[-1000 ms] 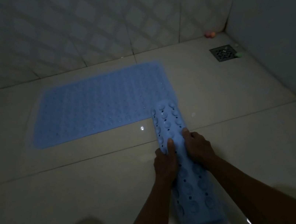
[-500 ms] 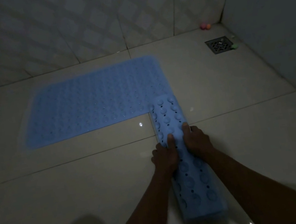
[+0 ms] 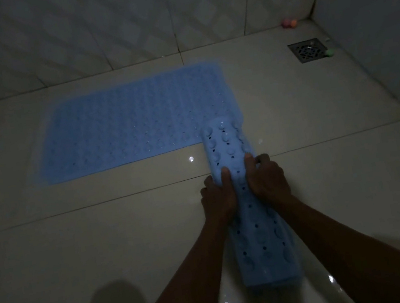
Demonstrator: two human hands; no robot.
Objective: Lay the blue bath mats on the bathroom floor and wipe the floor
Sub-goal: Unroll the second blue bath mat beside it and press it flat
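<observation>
Gripping rolled mat (image 3: 254,221) | fingers (image 3: 225,177) partly hidden | dim light

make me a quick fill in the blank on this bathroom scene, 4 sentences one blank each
1. Both hands, left hand and right hand, grip the folded mat, whose colour is ____.
2. The flat mat lies spread out on the tiled ____.
3. The far end of the folded mat overlaps the flat mat's near ____ corner.
4. The floor drain sits near the far ____ corner of the room.

Missing words: blue; floor; right; right
</observation>
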